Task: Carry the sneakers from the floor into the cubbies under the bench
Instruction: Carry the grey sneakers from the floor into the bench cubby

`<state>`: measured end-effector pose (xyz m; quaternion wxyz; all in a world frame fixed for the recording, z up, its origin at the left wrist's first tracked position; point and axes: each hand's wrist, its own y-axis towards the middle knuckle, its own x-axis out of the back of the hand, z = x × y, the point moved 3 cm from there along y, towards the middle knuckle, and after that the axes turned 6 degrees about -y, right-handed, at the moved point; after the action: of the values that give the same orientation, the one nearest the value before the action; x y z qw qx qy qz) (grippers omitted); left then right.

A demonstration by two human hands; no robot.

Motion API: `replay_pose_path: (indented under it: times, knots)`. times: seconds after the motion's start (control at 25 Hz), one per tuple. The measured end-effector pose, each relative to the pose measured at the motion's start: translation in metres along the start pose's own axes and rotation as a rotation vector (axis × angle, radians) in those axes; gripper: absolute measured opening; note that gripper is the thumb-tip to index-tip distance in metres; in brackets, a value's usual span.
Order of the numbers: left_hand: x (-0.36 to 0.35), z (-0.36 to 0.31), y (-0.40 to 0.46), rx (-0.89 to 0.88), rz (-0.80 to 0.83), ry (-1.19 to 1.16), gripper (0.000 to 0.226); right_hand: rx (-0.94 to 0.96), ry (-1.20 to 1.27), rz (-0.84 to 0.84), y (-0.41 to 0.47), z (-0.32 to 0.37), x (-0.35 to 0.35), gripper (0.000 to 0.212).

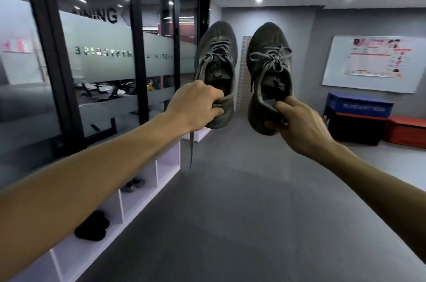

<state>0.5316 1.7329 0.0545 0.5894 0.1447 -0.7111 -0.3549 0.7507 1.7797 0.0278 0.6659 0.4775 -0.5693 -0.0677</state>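
Observation:
Two dark grey laced sneakers are held up in the air in front of me, toes pointing away. My left hand (196, 104) grips the heel of the left sneaker (216, 56), and a loose lace dangles below it. My right hand (297, 120) pinches the heel collar of the right sneaker (269, 60). The white cubbies (161, 166) run along the left wall under the bench, below my left forearm. One cubby holds a dark pair of shoes (132, 185) and a nearer one holds a black item (92, 226).
A glass wall with black frames (138, 39) lines the left side above the bench. Grey floor (230, 212) stretches ahead. Blue and red plyo boxes (359, 118) stand at the far right under a whiteboard (373, 63).

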Motion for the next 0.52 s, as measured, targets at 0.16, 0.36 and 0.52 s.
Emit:
replay_pose_path:
  times: [0.16,0.36,0.52]
  knots:
    - [-0.026,0.079,0.016,0.137,0.049,0.087,0.017,0.112,0.127,-0.004,0.069,0.015,-0.081,0.016]
    - [-0.041,0.164,0.015,0.328,0.076,0.21,0.016,0.261,0.315,0.011,0.144,0.051,-0.179,0.016]
    - [-0.043,0.206,-0.003,0.484,0.087,0.35,0.019,0.384,0.451,0.042,0.185,0.086,-0.244,0.018]
